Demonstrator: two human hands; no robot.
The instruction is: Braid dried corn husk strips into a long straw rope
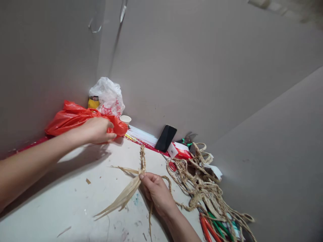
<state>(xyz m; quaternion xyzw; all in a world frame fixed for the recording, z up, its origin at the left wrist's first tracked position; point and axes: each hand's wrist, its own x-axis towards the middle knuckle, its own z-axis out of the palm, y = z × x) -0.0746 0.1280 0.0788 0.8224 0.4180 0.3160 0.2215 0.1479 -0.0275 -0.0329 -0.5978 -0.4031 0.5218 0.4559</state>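
Note:
My right hand (157, 191) pinches a braided husk cord (142, 158) between thumb and fingers, where loose pale dry husk strips (124, 195) fan out to the left. The short finished braid points away from me. My left hand (99, 130) is stretched out over a red plastic bag (73, 117) at the back left of the table. Its fingers are slightly bent and apart at the bag's right end, and whether they touch the plastic is unclear. Nothing shows in them.
A heap of braided cord (202, 181) lies on the right, with red-handled pliers (208, 228) and red scissors (172, 166) by it. Along the wall are a phone (166, 138), a paper cup (125, 119), a yellow jar (93, 102), a white plastic bag (111, 95) and green-handled cutters (188, 139).

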